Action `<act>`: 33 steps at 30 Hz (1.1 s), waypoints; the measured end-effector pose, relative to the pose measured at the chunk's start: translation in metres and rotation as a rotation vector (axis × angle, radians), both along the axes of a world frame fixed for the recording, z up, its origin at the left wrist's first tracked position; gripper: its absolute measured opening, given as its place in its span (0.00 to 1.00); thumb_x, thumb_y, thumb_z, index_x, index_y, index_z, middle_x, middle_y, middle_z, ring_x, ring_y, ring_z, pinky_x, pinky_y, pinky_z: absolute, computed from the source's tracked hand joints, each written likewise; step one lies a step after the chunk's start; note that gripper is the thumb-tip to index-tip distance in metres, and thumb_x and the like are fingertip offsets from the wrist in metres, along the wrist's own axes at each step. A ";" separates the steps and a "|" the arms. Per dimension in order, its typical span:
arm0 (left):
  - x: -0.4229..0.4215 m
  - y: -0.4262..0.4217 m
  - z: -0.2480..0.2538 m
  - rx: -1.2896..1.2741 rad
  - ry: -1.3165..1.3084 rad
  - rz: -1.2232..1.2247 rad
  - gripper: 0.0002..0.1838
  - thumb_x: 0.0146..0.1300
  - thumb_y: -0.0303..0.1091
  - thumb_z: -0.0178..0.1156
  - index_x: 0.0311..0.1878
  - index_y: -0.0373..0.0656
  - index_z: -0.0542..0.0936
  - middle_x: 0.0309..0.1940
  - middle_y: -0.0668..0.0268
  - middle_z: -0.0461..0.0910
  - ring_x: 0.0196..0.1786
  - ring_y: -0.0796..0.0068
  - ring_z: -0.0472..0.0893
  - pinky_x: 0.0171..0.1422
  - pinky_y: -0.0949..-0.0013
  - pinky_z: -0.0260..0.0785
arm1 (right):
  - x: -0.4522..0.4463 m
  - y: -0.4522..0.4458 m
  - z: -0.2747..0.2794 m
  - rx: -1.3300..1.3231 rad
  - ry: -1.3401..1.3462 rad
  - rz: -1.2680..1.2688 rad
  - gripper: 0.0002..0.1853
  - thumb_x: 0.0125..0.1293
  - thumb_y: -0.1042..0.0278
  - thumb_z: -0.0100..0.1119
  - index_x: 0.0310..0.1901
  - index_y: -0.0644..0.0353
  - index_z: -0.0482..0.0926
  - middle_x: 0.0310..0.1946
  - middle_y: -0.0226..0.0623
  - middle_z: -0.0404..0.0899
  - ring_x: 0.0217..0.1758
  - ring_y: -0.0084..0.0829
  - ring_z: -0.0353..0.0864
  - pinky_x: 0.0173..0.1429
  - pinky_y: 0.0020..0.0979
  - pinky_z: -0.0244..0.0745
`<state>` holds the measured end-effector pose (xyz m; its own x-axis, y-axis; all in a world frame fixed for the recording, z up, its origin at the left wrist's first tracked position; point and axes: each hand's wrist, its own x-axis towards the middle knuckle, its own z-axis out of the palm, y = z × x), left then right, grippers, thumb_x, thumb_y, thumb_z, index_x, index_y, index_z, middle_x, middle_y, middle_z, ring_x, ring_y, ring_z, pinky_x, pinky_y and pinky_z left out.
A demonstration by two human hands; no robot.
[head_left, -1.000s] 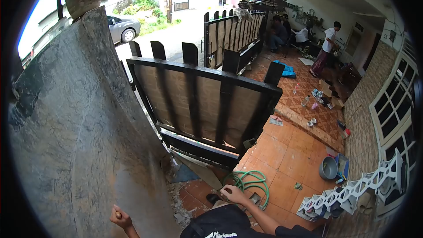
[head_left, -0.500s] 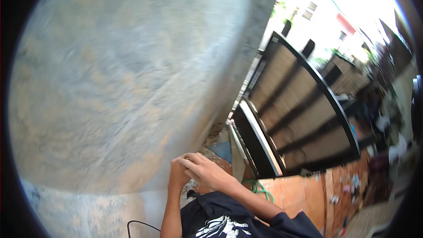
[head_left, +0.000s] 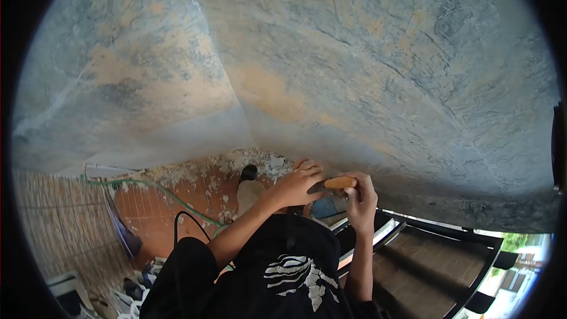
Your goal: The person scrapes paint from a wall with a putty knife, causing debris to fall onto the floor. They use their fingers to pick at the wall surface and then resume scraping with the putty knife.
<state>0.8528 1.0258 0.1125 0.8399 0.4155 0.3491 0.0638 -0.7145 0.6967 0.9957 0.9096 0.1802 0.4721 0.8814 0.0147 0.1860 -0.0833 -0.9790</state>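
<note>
A scraper with an orange-brown wooden handle (head_left: 341, 183) and a dark blade is held crosswise in front of my chest. My right hand (head_left: 361, 194) grips the end of the handle between thumb and fingers. On the blade end, my left hand (head_left: 301, 184) has its fingers curled, covering most of the metal. Just beyond both hands rises a rough wall (head_left: 331, 82) with patchy grey-blue and tan plaster.
Plaster flakes (head_left: 236, 159) litter the reddish tiled floor (head_left: 159, 212) along the wall's foot. A green hose (head_left: 177, 196) crosses the tiles at left, near a bamboo blind (head_left: 56, 218). A black-framed gate (head_left: 434, 269) stands at lower right, and a black cable (head_left: 188, 212) loops beside my sleeve.
My view has swung from the gate side to the wall corner. The hands, close together before, are now farther apart, and the scraper shows between them.
</note>
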 end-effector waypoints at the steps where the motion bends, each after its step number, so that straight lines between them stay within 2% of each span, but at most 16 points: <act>1: -0.004 -0.007 0.003 -0.015 0.013 0.049 0.20 0.50 0.38 0.67 0.43 0.36 0.76 0.41 0.57 0.76 0.50 0.56 0.73 0.59 0.55 0.61 | 0.012 -0.007 -0.010 0.067 0.090 0.106 0.12 0.69 0.66 0.52 0.49 0.63 0.67 0.42 0.43 0.80 0.39 0.27 0.78 0.45 0.25 0.72; 4: -0.022 -0.035 0.025 -0.324 0.182 0.126 0.26 0.47 0.46 0.70 0.47 0.40 0.78 0.40 0.57 0.78 0.48 0.54 0.76 0.55 0.57 0.64 | 0.033 -0.013 -0.039 0.114 0.096 0.290 0.13 0.70 0.65 0.49 0.50 0.62 0.64 0.44 0.46 0.79 0.42 0.31 0.79 0.49 0.28 0.74; 7: -0.044 -0.057 0.021 -0.510 0.162 0.218 0.17 0.48 0.37 0.70 0.39 0.38 0.80 0.29 0.55 0.81 0.31 0.55 0.79 0.37 0.62 0.68 | 0.025 -0.011 -0.044 0.095 0.395 0.480 0.13 0.71 0.65 0.48 0.51 0.60 0.62 0.45 0.48 0.77 0.45 0.36 0.80 0.50 0.32 0.76; 9: -0.055 -0.076 0.017 -0.551 0.152 0.380 0.13 0.49 0.32 0.68 0.37 0.37 0.81 0.27 0.55 0.81 0.30 0.55 0.79 0.36 0.62 0.68 | 0.016 -0.007 -0.039 -0.035 0.537 0.527 0.12 0.71 0.64 0.47 0.51 0.59 0.62 0.46 0.47 0.76 0.46 0.39 0.81 0.50 0.34 0.79; 13: -0.071 -0.110 0.020 -0.510 0.195 0.761 0.05 0.50 0.23 0.63 0.32 0.35 0.80 0.23 0.52 0.79 0.27 0.54 0.78 0.33 0.61 0.67 | -0.015 0.000 -0.028 -0.070 0.364 0.662 0.12 0.72 0.63 0.47 0.50 0.60 0.63 0.45 0.46 0.76 0.46 0.36 0.81 0.48 0.32 0.79; 16: -0.085 -0.120 0.013 -0.497 0.132 0.849 0.05 0.47 0.21 0.62 0.30 0.35 0.79 0.22 0.50 0.76 0.26 0.52 0.77 0.31 0.60 0.66 | -0.033 0.000 -0.035 0.044 0.150 0.800 0.15 0.70 0.60 0.49 0.50 0.61 0.62 0.45 0.47 0.76 0.49 0.42 0.80 0.49 0.36 0.80; 18: -0.088 -0.130 0.004 -0.448 0.034 0.913 0.06 0.45 0.23 0.64 0.28 0.35 0.78 0.21 0.48 0.75 0.26 0.50 0.77 0.30 0.60 0.65 | -0.045 0.001 -0.026 0.089 0.182 0.839 0.14 0.69 0.63 0.51 0.49 0.62 0.64 0.42 0.46 0.77 0.47 0.41 0.81 0.48 0.37 0.80; 20: -0.097 -0.134 0.023 -0.520 0.062 0.798 0.07 0.45 0.24 0.65 0.30 0.36 0.79 0.21 0.50 0.76 0.28 0.51 0.78 0.30 0.60 0.65 | -0.052 0.003 -0.016 0.047 0.266 0.841 0.13 0.70 0.63 0.51 0.49 0.61 0.65 0.38 0.45 0.77 0.40 0.39 0.81 0.50 0.41 0.77; 22: -0.094 -0.135 0.021 -0.460 -0.049 0.852 0.07 0.47 0.28 0.67 0.29 0.37 0.81 0.21 0.52 0.77 0.28 0.53 0.79 0.34 0.59 0.67 | -0.061 0.006 -0.025 0.065 0.683 0.832 0.15 0.70 0.58 0.51 0.44 0.63 0.69 0.29 0.40 0.75 0.31 0.34 0.75 0.41 0.40 0.75; 23: -0.091 -0.133 0.015 -0.455 -0.052 0.885 0.07 0.47 0.28 0.67 0.29 0.37 0.81 0.21 0.52 0.77 0.28 0.53 0.79 0.34 0.59 0.67 | -0.058 0.006 -0.032 0.059 0.690 0.864 0.15 0.70 0.58 0.51 0.44 0.63 0.69 0.29 0.40 0.75 0.31 0.34 0.75 0.41 0.40 0.75; 25: -0.092 -0.124 -0.006 -0.410 -0.057 0.888 0.08 0.48 0.31 0.67 0.30 0.37 0.81 0.25 0.55 0.79 0.38 0.55 0.79 0.41 0.58 0.69 | -0.061 0.016 -0.044 -0.043 0.483 1.018 0.23 0.70 0.49 0.48 0.29 0.64 0.71 0.21 0.36 0.68 0.25 0.29 0.66 0.32 0.35 0.66; 26: -0.098 -0.123 -0.009 -0.264 -0.024 0.913 0.14 0.51 0.36 0.67 0.39 0.38 0.80 0.35 0.55 0.80 0.48 0.55 0.77 0.50 0.57 0.68 | -0.069 0.022 -0.038 -0.030 0.468 1.028 0.23 0.70 0.49 0.48 0.29 0.64 0.71 0.21 0.36 0.68 0.25 0.29 0.66 0.32 0.35 0.66; 28: -0.111 -0.125 -0.014 -0.137 -0.177 1.096 0.21 0.54 0.39 0.66 0.48 0.39 0.76 0.44 0.55 0.78 0.52 0.55 0.75 0.56 0.56 0.66 | -0.064 0.026 -0.017 0.129 -0.374 1.001 0.28 0.71 0.48 0.45 0.17 0.60 0.62 0.15 0.31 0.60 0.21 0.25 0.58 0.27 0.32 0.56; 30: -0.141 -0.123 -0.011 -0.357 -0.303 1.096 0.23 0.58 0.42 0.63 0.52 0.40 0.74 0.46 0.54 0.77 0.51 0.57 0.77 0.54 0.60 0.68 | -0.046 0.054 -0.007 0.265 -0.190 0.877 0.30 0.71 0.45 0.41 0.16 0.60 0.60 0.13 0.30 0.57 0.19 0.24 0.56 0.26 0.31 0.56; 32: -0.178 -0.125 -0.007 -0.431 -0.206 1.207 0.18 0.61 0.38 0.61 0.50 0.39 0.75 0.44 0.57 0.77 0.48 0.62 0.78 0.52 0.64 0.69 | -0.038 0.077 0.022 0.343 0.277 0.595 0.30 0.72 0.49 0.36 0.14 0.60 0.59 0.12 0.30 0.56 0.18 0.23 0.56 0.23 0.29 0.54; 33: -0.195 -0.125 -0.027 -0.374 -0.312 1.224 0.16 0.62 0.35 0.59 0.50 0.38 0.76 0.43 0.58 0.77 0.47 0.66 0.78 0.51 0.65 0.70 | -0.022 0.084 0.033 0.361 0.224 0.536 0.30 0.72 0.49 0.36 0.14 0.60 0.59 0.12 0.30 0.56 0.18 0.23 0.56 0.23 0.29 0.54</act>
<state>0.6574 0.9006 0.0859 -0.2403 0.9579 0.1571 0.3292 -0.0718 0.9415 0.9735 0.9933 0.2132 -0.0017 0.9525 0.3046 -0.1001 0.3029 -0.9478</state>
